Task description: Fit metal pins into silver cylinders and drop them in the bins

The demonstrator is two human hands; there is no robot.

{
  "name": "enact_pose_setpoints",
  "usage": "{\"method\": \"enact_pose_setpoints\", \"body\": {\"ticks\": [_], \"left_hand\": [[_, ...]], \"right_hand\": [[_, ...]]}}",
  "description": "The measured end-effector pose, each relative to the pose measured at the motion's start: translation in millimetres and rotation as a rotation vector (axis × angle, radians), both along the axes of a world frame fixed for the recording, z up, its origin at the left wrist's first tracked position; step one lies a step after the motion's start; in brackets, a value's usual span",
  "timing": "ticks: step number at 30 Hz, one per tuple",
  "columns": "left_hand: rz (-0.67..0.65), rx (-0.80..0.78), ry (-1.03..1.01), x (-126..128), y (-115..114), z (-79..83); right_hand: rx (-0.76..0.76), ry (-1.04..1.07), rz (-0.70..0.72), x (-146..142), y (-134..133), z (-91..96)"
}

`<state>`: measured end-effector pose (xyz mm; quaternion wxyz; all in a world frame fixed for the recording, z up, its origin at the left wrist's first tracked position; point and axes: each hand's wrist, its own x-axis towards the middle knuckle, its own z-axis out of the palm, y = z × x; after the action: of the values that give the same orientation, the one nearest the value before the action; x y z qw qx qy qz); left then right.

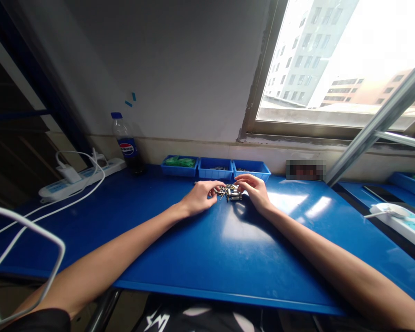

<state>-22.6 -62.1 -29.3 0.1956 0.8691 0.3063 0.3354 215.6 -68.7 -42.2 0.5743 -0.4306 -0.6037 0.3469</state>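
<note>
A small pile of loose metal parts [232,192] lies on the blue tabletop [193,249], some thin like pins or screws, others short shiny cylinders. My left hand [201,197] rests at the pile's left edge, fingers curved over it and the thumb apart from them; no held part can be made out. From the right, my right hand [254,189] reaches over the pile with bent fingers and the thumb slightly apart. Its fingertips are close to the parts, and I see nothing held between them.
Behind the pile stand three blue bins: one with green packets [180,161], the middle bin [215,174] and the right bin [261,175] with small metal parts. A cola bottle [126,146], a power strip [51,190] and white cables [79,185] are left; another power strip [406,226] is right.
</note>
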Motion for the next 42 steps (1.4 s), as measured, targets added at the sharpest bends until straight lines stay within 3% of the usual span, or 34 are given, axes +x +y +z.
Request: {"method": "enact_pose_setpoints", "body": {"ticks": [9,14,19,24,28,32,35,42], "left_hand": [[0.025,-0.374,-0.471,6.0,7.9,-8.2],[0.029,-0.480,-0.555,6.4,10.1,-10.4],[0.008,-0.506,-0.555,6.3,6.2,-9.0],[0.036,-0.387,-0.453,7.1,2.8,-8.4],[0.172,-0.042,-0.206,2.0,5.7,-7.2],[0.140,0.221,0.020,-6.7,11.1,-7.5],[0.092,0.238,0.122,-9.7,13.5,-8.4],[0.123,0.229,0.246,-6.8,14.8,-9.1]], "right_hand": [[0.108,-0.233,0.024,-7.1,-11.3,1.3],[0.118,-0.252,0.095,-12.2,-16.2,4.4],[-0.026,-0.097,0.256,-18.4,-20.0,8.2],[-0.145,-0.011,0.272,-17.1,-17.5,5.4],[-0.157,0.053,0.180,-13.4,-10.3,3.3],[-0.010,0.157,-0.014,-5.3,-0.9,6.2],[0.036,0.182,-0.042,2.0,4.2,6.8],[-0.008,0.097,-0.023,-1.6,2.2,0.0]]}}
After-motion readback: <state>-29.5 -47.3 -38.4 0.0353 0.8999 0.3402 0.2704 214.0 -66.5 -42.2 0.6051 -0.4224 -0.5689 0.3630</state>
